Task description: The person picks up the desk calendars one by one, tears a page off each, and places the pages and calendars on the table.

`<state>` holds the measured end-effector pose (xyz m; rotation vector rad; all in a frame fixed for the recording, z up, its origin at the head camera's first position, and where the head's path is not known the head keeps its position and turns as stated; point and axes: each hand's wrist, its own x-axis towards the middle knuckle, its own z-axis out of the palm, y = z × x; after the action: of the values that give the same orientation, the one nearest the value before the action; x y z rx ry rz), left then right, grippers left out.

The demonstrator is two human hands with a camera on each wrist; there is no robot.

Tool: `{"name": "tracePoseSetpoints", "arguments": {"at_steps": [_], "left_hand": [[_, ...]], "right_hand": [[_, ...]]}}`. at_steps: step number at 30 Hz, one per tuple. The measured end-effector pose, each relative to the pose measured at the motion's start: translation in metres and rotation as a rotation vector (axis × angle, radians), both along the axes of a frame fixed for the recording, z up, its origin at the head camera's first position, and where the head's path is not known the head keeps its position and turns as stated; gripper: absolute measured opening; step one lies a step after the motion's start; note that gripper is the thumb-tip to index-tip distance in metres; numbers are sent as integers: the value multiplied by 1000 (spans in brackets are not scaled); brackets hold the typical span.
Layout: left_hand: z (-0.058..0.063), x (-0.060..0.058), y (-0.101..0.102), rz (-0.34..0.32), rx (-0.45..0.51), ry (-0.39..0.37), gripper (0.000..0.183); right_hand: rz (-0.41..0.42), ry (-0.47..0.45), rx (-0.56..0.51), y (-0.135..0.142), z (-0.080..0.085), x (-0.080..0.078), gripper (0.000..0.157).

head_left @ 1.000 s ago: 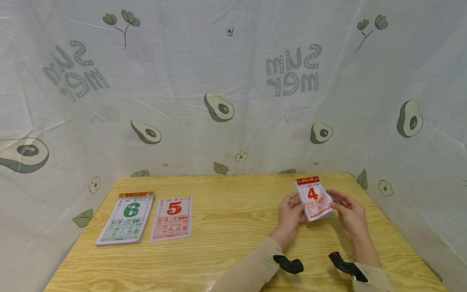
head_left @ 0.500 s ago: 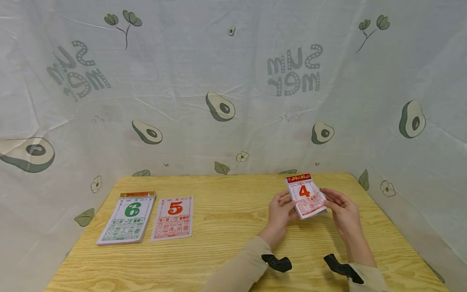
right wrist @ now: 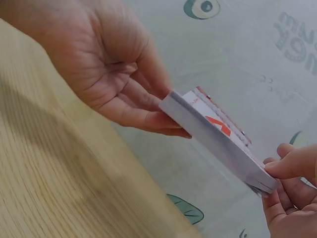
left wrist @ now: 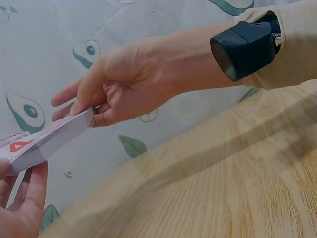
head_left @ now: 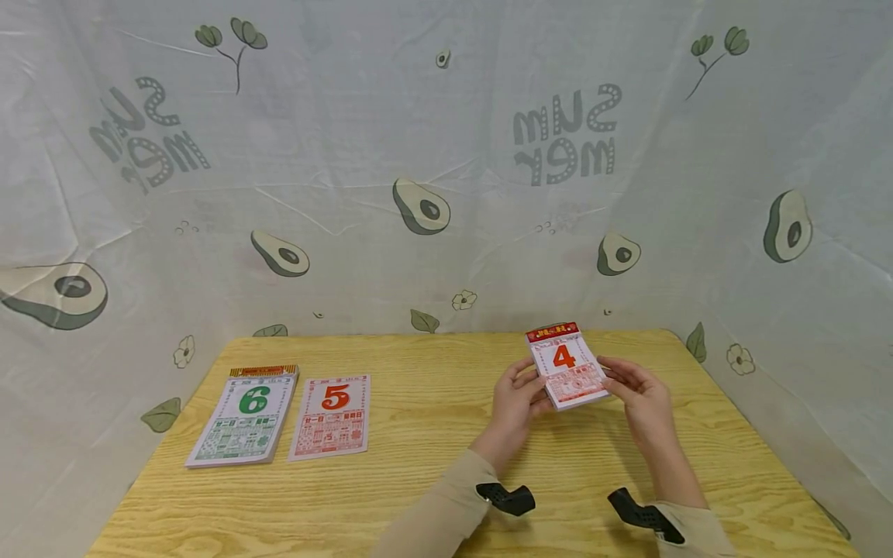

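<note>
A small tear-off calendar (head_left: 576,380) with a red header and a red 4 is held above the table, tilted toward the head camera. My left hand (head_left: 512,401) grips its left edge, thumb on the front and fingers behind. At the lower right edge my right hand (head_left: 645,397) pinches it between thumb and fingers. In the left wrist view, the pad's thick side (left wrist: 54,141) spans between both hands. The right wrist view shows the bottom edge (right wrist: 213,144) of its page block, with some pages slightly parted near the right hand. Parts of the fingers are hidden behind the pad.
A larger tear-off calendar (head_left: 240,422) with a green 6 lies at the left of the wooden table (head_left: 432,434). Beside it, apart, lies a loose calendar sheet (head_left: 331,425) with a red 5. A patterned cloth (head_left: 363,287) hangs behind the table and at its sides.
Both hands have moved left and slightly up with the calendar. Its lower right pages, lifted and bent a second ago, now lie flatter. The other calendar and loose sheet stay put.
</note>
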<state>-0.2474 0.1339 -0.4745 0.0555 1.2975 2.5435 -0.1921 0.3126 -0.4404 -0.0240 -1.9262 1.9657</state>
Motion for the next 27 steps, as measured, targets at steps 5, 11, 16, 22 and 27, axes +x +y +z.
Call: {"name": "tracePoseSetpoints", "arguments": {"at_steps": [5, 11, 16, 22, 27], "left_hand": [[2, -3, -11, -17, 11, -16, 37], [3, -6, -23, -30, 13, -24, 39], [3, -8, -34, -46, 3, -25, 39], [4, -6, -48, -62, -27, 1, 40], [5, -4, -60, -67, -28, 14, 40]], "right_hand": [[-37, -76, 163, -6, 5, -1, 39], [-58, -88, 348, -16, 10, 0, 36], [-54, -29, 429, -27, 11, 1, 32], [-57, 72, 494, -41, 10, 2, 26], [-94, 126, 623, -53, 9, 3, 24]]}}
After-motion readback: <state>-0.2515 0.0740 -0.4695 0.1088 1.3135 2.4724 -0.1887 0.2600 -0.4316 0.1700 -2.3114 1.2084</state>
